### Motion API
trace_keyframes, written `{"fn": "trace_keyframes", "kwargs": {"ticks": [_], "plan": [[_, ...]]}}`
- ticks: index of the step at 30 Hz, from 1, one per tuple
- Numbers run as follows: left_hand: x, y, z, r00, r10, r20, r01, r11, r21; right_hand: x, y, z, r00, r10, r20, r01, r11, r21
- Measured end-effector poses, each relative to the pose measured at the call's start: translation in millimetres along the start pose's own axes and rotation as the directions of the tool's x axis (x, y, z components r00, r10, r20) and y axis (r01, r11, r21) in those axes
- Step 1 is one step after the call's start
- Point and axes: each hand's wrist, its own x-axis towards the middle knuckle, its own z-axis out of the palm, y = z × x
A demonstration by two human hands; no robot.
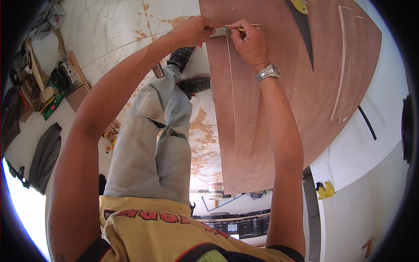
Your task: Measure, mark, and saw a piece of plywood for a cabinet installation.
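Near the left edge of a reddish-brown plywood sheet [316, 105], a pencil [241, 29] is held.
The left hand [197, 30] is curled, its index finger reaching over the sheet, perhaps for steadying; whether anything is gripped cannot be told. The pencil is pinched in the right hand [250, 43], apparently for fine control, its tip hard to make out. Farther right, a handsaw [307, 39] is laid, its yellow handle cut off above.

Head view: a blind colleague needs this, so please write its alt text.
A person's right hand holds what looks like a yellow pencil over a large brown board, the left hand close beside it at the board's edge. A dark, pointed blade with a yellow handle lies on the board.
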Motion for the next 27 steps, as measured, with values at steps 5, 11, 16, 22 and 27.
{"fn": "trace_keyframes", "kwargs": {"ticks": [5, 11, 16, 22, 27], "plan": [[0, -1, 1, 1.000, -0.001, 0.014, 0.001, 1.000, 0.013, -1, 4, 3, 1.000, 0.017, 0.000, -0.017, 1.000, -0.013], [-1, -4, -3, 1.000, -0.018, -0.025, 0.019, 0.999, 0.041, 1, -3, 3, 1.000, 0.003, 0.001, -0.003, 0.996, -0.092], [2, -5, -3, 1.000, 0.010, -0.007, -0.010, 0.996, 0.089, -13, -5, -12, 0.996, 0.049, -0.074, -0.044, 0.997, 0.067], [5, 1, -4, 0.997, -0.041, 0.061, 0.041, 0.999, -0.002, -189, 0, -54, 0.611, 0.563, -0.557, -0.394, 0.826, 0.402], [-14, 0, 0, 0.976, -0.083, 0.199, 0.115, 0.981, -0.157, -420, 28, -43, 0.376, 0.730, -0.570, -0.799, 0.568, 0.200]]}}
